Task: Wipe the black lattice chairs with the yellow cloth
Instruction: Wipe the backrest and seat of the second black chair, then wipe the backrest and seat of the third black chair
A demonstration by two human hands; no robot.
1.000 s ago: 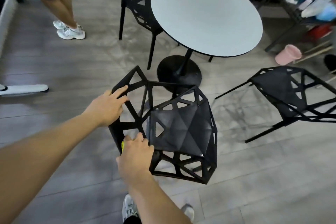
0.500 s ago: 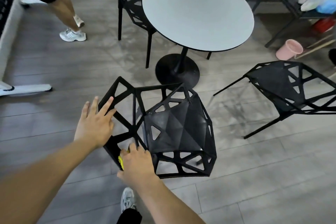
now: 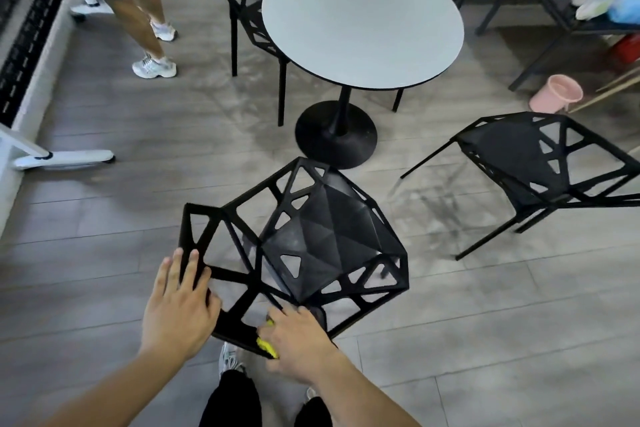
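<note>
Left hand [image 3: 178, 305] lies flat, steadying black plastic lattice chair [image 3: 304, 246]; right hand [image 3: 298, 343] presses crumpled yellow cloth [image 3: 267, 346] w/ curled fingers. Should follow each strut firmly.

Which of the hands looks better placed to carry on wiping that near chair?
The right hand: it holds the yellow cloth against the near chair. The left hand lies flat on the frame.

My left hand [image 3: 178, 308] lies flat, palm down, fingers straight and slightly spread. My right hand [image 3: 298, 343] is palm down with fingers curled, gripping. Both forearms reach forward from the bottom edge, bare, converging toward the hands.
</note>
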